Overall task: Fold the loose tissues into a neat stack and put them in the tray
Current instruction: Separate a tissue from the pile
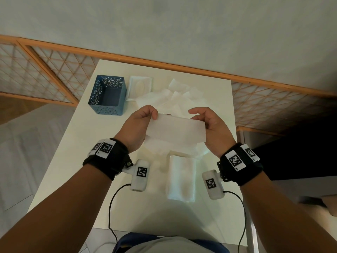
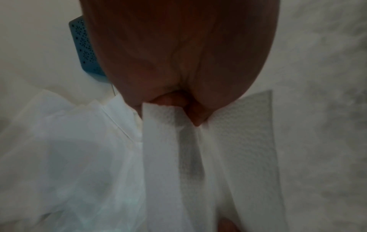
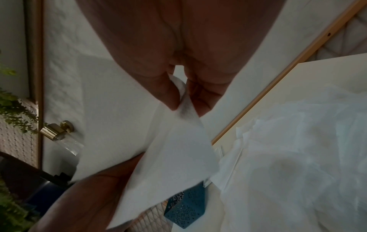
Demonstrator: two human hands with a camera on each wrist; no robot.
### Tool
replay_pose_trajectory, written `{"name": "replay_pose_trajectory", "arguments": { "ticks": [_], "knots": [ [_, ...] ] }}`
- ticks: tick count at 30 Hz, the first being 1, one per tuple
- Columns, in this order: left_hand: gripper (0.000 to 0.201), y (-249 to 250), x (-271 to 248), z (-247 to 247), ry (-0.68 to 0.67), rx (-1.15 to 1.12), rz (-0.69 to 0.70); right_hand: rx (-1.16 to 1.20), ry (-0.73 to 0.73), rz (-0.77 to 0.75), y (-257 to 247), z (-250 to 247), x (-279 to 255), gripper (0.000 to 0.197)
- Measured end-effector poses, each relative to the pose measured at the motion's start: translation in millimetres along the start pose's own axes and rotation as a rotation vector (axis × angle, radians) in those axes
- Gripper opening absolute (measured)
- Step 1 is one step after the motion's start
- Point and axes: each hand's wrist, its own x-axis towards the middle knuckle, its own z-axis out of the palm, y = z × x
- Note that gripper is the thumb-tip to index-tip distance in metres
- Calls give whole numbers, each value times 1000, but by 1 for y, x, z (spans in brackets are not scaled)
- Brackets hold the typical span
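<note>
Head view shows the white bench (image 1: 73, 161) with loose tissues (image 1: 175, 96) strewn at its far side, so much folding remains by my judgement. Nearer me lies a folded stack (image 1: 181, 178); the blue tray (image 1: 94, 92) looks empty. Above the bench, my left hand (image 1: 138, 125) and right hand (image 1: 209, 125) each pinch one end of a tissue (image 1: 176, 129), half-folded between them.
</note>
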Motion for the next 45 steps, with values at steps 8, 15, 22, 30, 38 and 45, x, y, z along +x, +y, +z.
{"name": "replay_pose_trajectory", "arguments": {
  "ticks": [8,15,22,30,38,45],
  "knots": [
    [46,10,1,-8,-14,308,47,-114,111,-2,2,-4,3,46],
    [29,20,1,-5,-2,303,-61,-198,116,2,-1,0,0,54],
    [29,7,9,-9,53,456,49,-240,56,-60,5,-3,-4,57],
    [22,5,10,-9,44,458,65,-98,89,-31,0,-9,-7,38],
    [23,10,6,8,-74,614,125,-518,-41,-1,-15,14,7,33],
    [5,2,5,5,-76,668,115,-527,-90,54,-6,28,12,17]
  ]
}}
